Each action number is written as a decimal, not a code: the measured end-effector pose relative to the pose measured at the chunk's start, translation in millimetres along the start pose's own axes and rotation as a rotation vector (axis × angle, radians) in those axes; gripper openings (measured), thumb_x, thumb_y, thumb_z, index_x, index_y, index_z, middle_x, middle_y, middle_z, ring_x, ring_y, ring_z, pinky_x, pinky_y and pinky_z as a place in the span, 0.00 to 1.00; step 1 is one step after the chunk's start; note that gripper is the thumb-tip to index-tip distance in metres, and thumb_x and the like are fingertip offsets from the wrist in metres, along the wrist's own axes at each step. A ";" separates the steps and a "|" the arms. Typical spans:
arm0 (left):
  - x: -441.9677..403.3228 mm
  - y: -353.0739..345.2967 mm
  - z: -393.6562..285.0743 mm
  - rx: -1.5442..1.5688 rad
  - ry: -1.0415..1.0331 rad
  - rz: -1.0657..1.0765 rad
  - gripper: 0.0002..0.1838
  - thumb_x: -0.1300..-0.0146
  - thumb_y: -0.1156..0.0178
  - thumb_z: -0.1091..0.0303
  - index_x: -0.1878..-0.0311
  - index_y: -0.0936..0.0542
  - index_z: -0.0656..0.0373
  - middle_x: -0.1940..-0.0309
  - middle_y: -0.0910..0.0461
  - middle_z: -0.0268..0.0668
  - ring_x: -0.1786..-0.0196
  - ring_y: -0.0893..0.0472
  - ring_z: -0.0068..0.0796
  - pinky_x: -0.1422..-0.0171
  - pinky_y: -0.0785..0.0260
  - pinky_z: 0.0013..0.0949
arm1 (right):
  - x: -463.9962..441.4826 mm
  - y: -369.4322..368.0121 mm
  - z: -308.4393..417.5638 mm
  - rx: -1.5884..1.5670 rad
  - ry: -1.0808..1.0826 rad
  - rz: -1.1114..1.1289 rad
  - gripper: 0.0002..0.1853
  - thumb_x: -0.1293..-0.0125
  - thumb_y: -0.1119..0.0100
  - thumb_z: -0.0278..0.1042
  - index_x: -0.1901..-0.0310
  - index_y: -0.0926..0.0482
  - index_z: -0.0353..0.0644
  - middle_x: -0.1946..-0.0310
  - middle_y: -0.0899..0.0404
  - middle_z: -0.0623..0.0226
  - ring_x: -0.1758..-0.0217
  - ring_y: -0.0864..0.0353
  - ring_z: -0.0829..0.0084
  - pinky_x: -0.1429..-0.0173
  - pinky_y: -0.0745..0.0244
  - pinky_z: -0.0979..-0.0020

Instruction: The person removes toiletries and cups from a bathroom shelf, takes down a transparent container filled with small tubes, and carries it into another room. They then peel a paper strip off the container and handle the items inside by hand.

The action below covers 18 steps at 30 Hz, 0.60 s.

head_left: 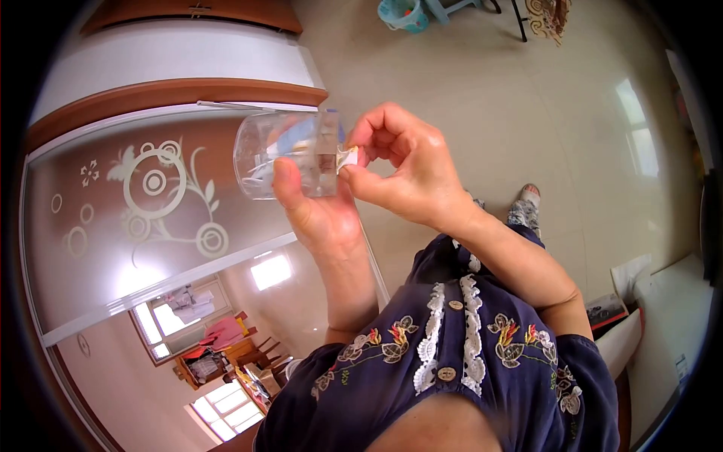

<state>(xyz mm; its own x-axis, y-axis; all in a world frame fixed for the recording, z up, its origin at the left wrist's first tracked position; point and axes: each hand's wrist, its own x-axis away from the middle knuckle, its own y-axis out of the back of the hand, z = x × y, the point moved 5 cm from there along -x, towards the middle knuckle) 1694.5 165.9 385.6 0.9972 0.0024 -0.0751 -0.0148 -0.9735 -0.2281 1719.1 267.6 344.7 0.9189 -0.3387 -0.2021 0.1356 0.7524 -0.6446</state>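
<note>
A clear glass cup (252, 154) is held on its side, its thick base facing right. My left hand (324, 222) grips it from below and behind, the thumb raised along the near side and the other fingers mostly hidden behind the glass. Blue and pale patches show through the wall; I cannot tell what they are. At the base, my right hand (410, 162) pinches a small white piece (349, 157) between thumb and forefinger. That piece looks like a paper label and touches the base.
A sliding cabinet door with circle patterns (90, 181) and a mirrored panel (263, 324) stands at the left. Tiled floor (482, 98) lies beyond my hands. A light-blue basket (399, 16) is at the top, and a white surface (670, 324) at the right.
</note>
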 end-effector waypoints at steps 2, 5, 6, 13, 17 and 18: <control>-3.2 2.4 2.9 0.010 -0.013 -0.017 0.30 0.51 0.39 0.50 0.49 0.33 0.58 0.57 0.29 0.35 0.54 0.27 0.30 0.51 0.32 0.34 | -0.1 0.4 0.6 0.077 0.067 -0.015 0.09 0.53 0.41 0.23 0.70 0.31 0.36 0.77 0.27 0.68 0.73 0.26 0.78 0.67 0.28 0.77; -3.5 1.0 4.5 0.002 -0.035 0.015 0.30 0.52 0.38 0.51 0.49 0.33 0.59 0.57 0.29 0.36 0.54 0.27 0.31 0.51 0.32 0.34 | -0.3 3.1 6.2 0.237 0.104 -0.001 0.09 0.54 0.42 0.21 0.70 0.31 0.35 0.76 0.27 0.68 0.72 0.26 0.79 0.66 0.27 0.77; -4.4 1.5 4.9 0.002 -0.039 0.011 0.30 0.52 0.38 0.51 0.49 0.33 0.59 0.57 0.29 0.36 0.54 0.27 0.31 0.51 0.32 0.35 | -0.3 3.3 7.5 0.297 0.104 0.012 0.09 0.54 0.42 0.20 0.70 0.30 0.34 0.75 0.27 0.68 0.71 0.26 0.80 0.65 0.27 0.77; -7.9 2.5 7.1 0.005 -0.043 -0.039 0.30 0.52 0.38 0.52 0.49 0.34 0.60 0.57 0.29 0.37 0.54 0.27 0.31 0.50 0.32 0.35 | -5.3 3.6 10.4 0.403 0.247 -0.061 0.09 0.56 0.43 0.20 0.72 0.31 0.36 0.78 0.26 0.65 0.75 0.25 0.73 0.70 0.28 0.75; -11.1 5.6 11.6 0.008 -0.020 -0.034 0.31 0.52 0.37 0.53 0.49 0.34 0.60 0.57 0.29 0.36 0.54 0.27 0.31 0.51 0.32 0.36 | -8.4 6.0 9.2 0.438 0.310 -0.094 0.09 0.57 0.45 0.21 0.72 0.33 0.37 0.79 0.28 0.61 0.78 0.27 0.68 0.75 0.31 0.71; -11.1 5.0 11.6 0.007 -0.021 -0.032 0.31 0.52 0.37 0.53 0.49 0.34 0.60 0.57 0.29 0.36 0.54 0.27 0.31 0.51 0.32 0.36 | -8.9 6.6 9.2 0.440 0.319 -0.097 0.09 0.57 0.45 0.20 0.73 0.33 0.37 0.79 0.28 0.61 0.78 0.27 0.68 0.75 0.31 0.71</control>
<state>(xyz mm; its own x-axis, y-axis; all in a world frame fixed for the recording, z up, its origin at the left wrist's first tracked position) 1682.5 163.6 374.0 0.9954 0.0385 -0.0877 0.0167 -0.9712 -0.2375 1715.3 280.8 349.1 0.7458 -0.5211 -0.4150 0.4189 0.8513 -0.3161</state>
